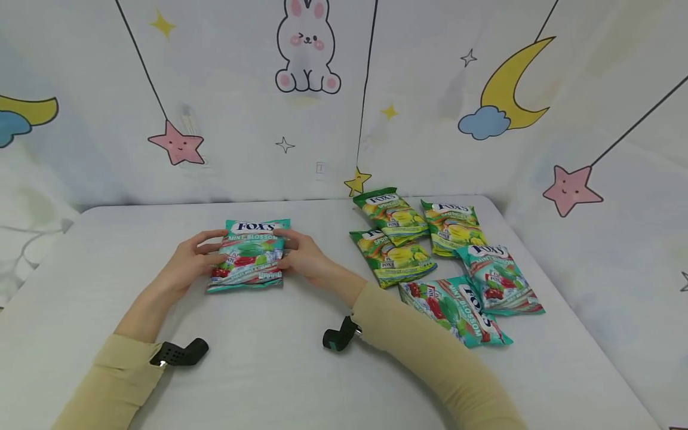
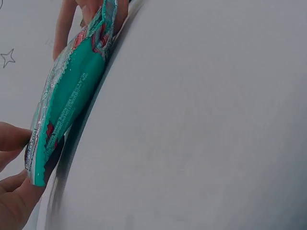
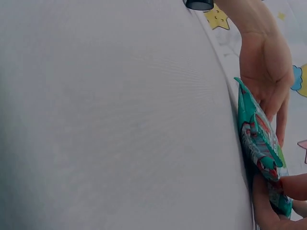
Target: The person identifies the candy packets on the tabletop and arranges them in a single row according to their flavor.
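So the Mint Blossom bag sits near the tabletop's far edge, long axis seemingly pointing that way, smack between left hand and right hand, both pinching its sides, neither really nearer.

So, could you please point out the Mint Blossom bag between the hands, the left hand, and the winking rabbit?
Mint Blossom bag [image 1: 249, 257]: head view, middle of its printed front.
Left hand [image 1: 188, 264]: head view, back of the hand.
Winking rabbit [image 1: 307, 58]: head view, its belly.
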A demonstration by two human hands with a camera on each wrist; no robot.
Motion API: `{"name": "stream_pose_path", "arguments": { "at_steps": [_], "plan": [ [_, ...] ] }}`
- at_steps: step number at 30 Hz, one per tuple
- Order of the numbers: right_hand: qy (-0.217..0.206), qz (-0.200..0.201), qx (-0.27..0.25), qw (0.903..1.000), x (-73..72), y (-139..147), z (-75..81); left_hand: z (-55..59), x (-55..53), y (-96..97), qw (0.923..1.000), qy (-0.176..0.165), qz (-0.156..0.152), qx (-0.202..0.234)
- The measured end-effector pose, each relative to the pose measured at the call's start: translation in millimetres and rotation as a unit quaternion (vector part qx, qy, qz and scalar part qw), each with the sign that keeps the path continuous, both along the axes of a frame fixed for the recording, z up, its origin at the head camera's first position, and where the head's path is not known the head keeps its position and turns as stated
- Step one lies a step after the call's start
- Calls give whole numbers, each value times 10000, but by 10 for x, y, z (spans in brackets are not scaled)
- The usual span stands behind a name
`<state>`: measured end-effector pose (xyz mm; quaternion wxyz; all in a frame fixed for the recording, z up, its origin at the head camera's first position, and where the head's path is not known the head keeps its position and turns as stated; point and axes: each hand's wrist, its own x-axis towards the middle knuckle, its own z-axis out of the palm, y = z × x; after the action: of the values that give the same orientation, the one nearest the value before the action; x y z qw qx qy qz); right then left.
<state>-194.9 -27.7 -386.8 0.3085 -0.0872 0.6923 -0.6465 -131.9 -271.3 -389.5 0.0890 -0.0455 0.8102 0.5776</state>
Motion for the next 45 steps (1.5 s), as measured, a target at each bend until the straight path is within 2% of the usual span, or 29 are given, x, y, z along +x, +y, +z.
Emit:
{"name": "stream_pose_path", "arguments": {
  "at_steps": [6,13,19,28,32,37,39,42,45],
  "plan": [
    [112,-103,-141,9998,26,-148,-58,-1,7,-157,9995,-28,152,-268],
    [444,-310,-297,9981,62,-354,-119,-7,17,-349,9980,-48,382,-510],
    [355,-695,-446,9960,115,-546,-184,-45,36,-535,9965,-28,591,-593],
    [378,-1074,-311,9930,181,-830,-234,-86,106,-735,9917,-36,1076,-709],
    [353,-1099,-489,9921,201,-933,-246,-108,129,-849,9903,45,1329,-406],
    [334,-919,-685,9928,223,-1007,-258,-136,164,-966,9860,70,1625,358],
    [399,-744,-706,9939,229,-1023,-264,-150,178,-1004,9817,113,1716,821],
    [521,-488,-802,9942,230,-1040,-276,-182,200,-1059,9710,205,1806,1555],
    [640,-339,-874,9935,221,-1052,-292,-217,222,-1107,9602,393,1798,2099]
  ]
}}
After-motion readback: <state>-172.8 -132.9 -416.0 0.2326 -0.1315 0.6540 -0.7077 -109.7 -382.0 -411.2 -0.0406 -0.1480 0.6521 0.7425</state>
